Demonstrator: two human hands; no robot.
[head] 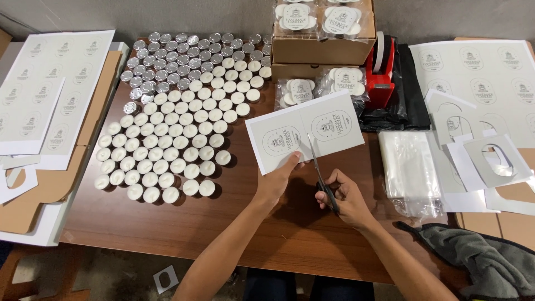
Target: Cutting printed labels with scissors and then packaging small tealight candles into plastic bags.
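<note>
My left hand (280,177) pinches the near edge of a white paper strip (304,131) printed with two arch-shaped labels, holding it above the brown table (167,223). My right hand (344,196) grips black-handled scissors (319,167), whose blades reach up into the strip between the two labels. Both forearms come in from the bottom of the view.
Many white tealight candles (167,150) in rows fill the table's left half, with several silver cups (184,58) behind. Cardboard boxes (320,47) hold bagged candles, beside a red tape dispenser (380,72). Label sheets (50,83), clear bags (409,164), cut scraps (485,161) and grey cloth (485,256) surround.
</note>
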